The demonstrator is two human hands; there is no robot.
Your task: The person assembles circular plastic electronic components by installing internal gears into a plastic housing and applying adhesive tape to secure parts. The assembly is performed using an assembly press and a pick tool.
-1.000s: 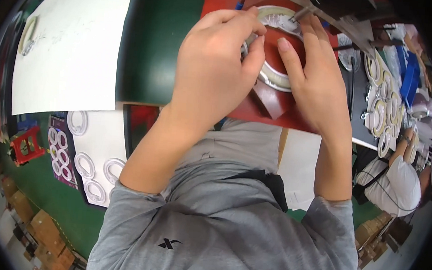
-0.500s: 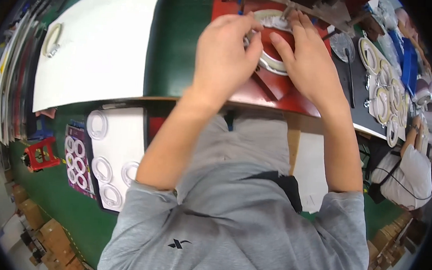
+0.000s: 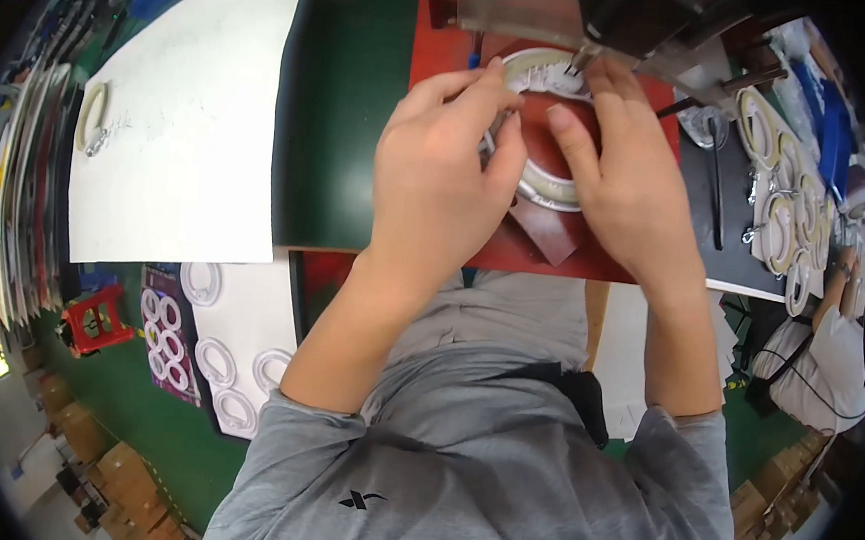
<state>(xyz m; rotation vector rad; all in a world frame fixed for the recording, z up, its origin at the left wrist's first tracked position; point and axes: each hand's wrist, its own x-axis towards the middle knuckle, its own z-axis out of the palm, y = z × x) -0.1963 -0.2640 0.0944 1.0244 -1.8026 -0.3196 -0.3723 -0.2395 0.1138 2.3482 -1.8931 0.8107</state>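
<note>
A round ring (image 3: pixel 550 192), pale cream with a silvery outer edge, lies on a red work surface (image 3: pixel 514 254) under a dark machine (image 3: pixel 635 23). The machine's thin metal tip comes down at the ring's far side, where white material shows. Around the ring's left edge curl the fingers and thumb of my left hand (image 3: pixel 445 161). My right hand (image 3: pixel 640 174) grips the right side, its thumb inside the ring and its fingers by the tip. Parts of the ring are covered by both hands.
To the left, a white sheet (image 3: pixel 186 132) bears one similar ring (image 3: pixel 92 118). Several finished-looking rings (image 3: pixel 783 209) lie on the right beside a dark thin tool (image 3: pixel 717 190). Below the bench edge, a white tray (image 3: pixel 250 302) holds more rings. Another person's white garment (image 3: pixel 817 367) is at far right.
My view has tilted, so the bench and the ring appear lower in the picture. Both hands stay at the ring, with their fingers slightly shifted.
</note>
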